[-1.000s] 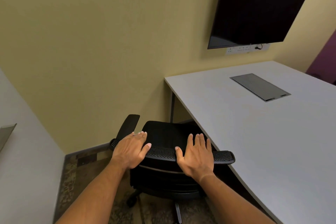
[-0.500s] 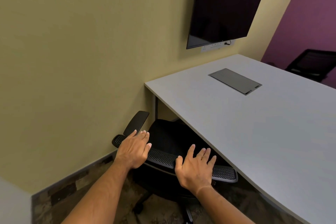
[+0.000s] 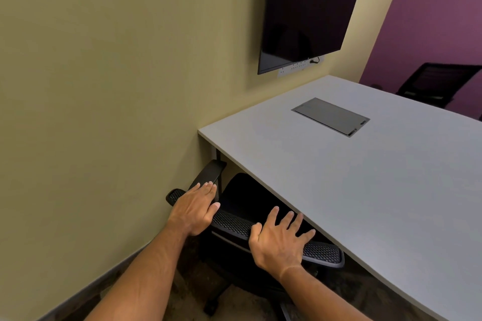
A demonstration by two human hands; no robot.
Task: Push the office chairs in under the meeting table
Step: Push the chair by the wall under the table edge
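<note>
A black office chair [image 3: 234, 224] with a mesh backrest stands at the near left corner of the grey meeting table [image 3: 365, 185]. Its seat lies partly under the tabletop edge and its left armrest [image 3: 208, 173] sticks out beside the table leg. My left hand [image 3: 194, 210] lies flat on the left end of the backrest top, fingers together. My right hand [image 3: 280, 240] rests on the backrest top further right, fingers spread, close to the table edge. Neither hand curls around the rim.
The yellow wall [image 3: 104, 86] runs close along the chair's left side. A dark screen [image 3: 307, 10] hangs on it above the table. A grey cable hatch [image 3: 330, 116] sits in the tabletop. A second black chair [image 3: 440, 83] stands at the far side by the purple wall.
The chair has rolled forward, its seat now further under the tabletop. Both hands stayed on the backrest top and my view has swung right, showing the purple wall and far chair.
</note>
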